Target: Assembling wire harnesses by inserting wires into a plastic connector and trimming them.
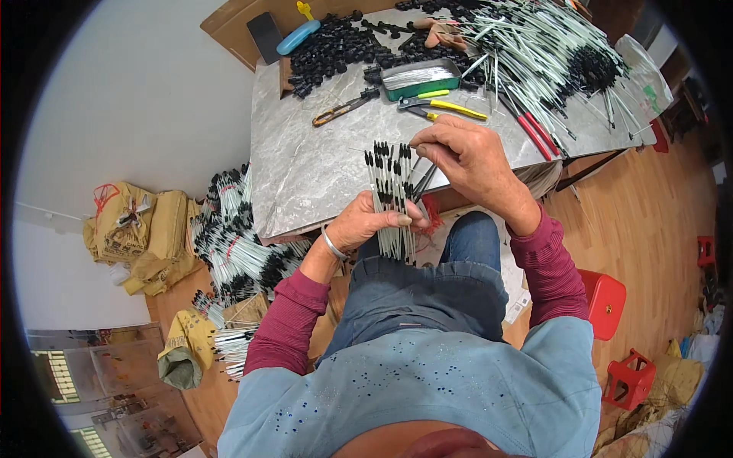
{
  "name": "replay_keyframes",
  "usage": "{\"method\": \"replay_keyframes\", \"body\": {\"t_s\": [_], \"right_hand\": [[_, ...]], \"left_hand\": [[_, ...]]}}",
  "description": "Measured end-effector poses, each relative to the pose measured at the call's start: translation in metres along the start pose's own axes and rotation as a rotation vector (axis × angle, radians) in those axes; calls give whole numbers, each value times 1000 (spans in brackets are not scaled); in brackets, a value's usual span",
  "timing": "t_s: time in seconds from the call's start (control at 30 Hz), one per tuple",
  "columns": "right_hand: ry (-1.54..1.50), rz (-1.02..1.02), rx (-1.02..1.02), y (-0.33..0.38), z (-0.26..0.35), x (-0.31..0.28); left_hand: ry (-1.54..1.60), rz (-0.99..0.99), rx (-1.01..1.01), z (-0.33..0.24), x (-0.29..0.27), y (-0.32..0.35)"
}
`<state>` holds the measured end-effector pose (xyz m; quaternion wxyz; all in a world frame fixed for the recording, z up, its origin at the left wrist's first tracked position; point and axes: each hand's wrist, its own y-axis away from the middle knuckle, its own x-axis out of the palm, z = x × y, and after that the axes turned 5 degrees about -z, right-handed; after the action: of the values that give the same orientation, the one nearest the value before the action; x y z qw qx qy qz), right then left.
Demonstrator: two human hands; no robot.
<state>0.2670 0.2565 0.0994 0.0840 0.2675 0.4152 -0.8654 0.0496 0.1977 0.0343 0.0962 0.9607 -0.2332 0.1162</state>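
My left hand (382,221), with a silver bangle at its wrist, is closed round a bundle of thin white sticks with black tips (391,183). The bundle stands roughly upright above my lap, at the table's near edge. My right hand (469,156) is at the bundle's upper right, thumb and fingers pinched together beside the black tips. Whatever lies in that pinch is too small to make out. A few darker rods (424,180) slant out between the bundle and my right hand.
On the grey marbled table (294,172) are scissors (343,108), yellow-handled pliers (447,107), red-handled pliers (534,130), a green tin of thin pins (421,79), black parts (332,49) and a stick heap (534,46). Tied bundles (233,244), sacks (164,225) and red stools (603,305) stand around.
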Motion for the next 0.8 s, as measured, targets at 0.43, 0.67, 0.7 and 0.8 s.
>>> {"method": "replay_keyframes", "body": {"t_s": [0.43,0.67,0.7,0.8], "right_hand": [[42,32,-13,-1,-1,-2],[-4,-6,-4,-1,-1,4],[-3,-4,-7,-1,-2,4],[13,10,-13,-1,-2,1]], "left_hand": [[-29,21,-1,-2,0,-1],[-28,9,-5,-3,2,-1],[-33,6,-6,-3,2,-1],[-33,1,-8,-4,3,-1]]}}
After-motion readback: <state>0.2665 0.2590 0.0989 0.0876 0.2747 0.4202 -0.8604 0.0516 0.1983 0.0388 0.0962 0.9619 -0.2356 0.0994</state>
